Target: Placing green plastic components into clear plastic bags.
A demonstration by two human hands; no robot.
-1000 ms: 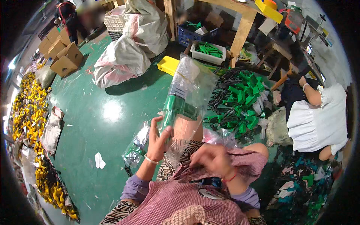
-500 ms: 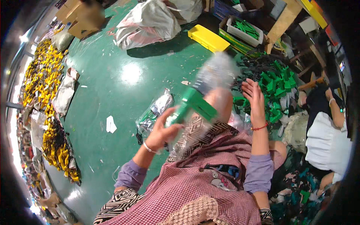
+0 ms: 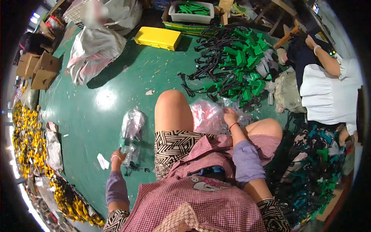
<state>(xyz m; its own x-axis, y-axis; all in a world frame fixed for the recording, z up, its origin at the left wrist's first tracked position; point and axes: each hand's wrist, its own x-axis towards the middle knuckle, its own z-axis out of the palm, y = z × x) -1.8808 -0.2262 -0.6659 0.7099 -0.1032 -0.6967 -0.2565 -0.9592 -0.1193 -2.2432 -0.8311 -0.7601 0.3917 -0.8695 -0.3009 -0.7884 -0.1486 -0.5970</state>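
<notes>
At the left, my left hand (image 3: 119, 155) is down at the floor, its fingers closed against the near end of a green tool in a clear plastic bag (image 3: 132, 154). Much of that tool is hidden by shiny plastic. Just beyond it lies another clear bagged bundle (image 3: 132, 123). Between my knees, my right hand (image 3: 230, 116) pinches a clear plastic bag (image 3: 236, 106) with closed fingers. Beside that hand sits a bulging plastic bag with pink-red print (image 3: 208, 116).
Green tools with black cords (image 3: 245, 58) are heaped ahead right. Farther off stand a yellow case (image 3: 157, 38) and a white tub of green parts (image 3: 191, 17). White sacks (image 3: 96, 50) lie far left, yellow tools (image 3: 29, 143) along the left. A co-worker (image 3: 328, 87) sits right.
My left hand has lowered the bagged green tool from over my lap to the floor at left. My right hand has come down from its raised, open pose to the clear bags. The view has turned.
</notes>
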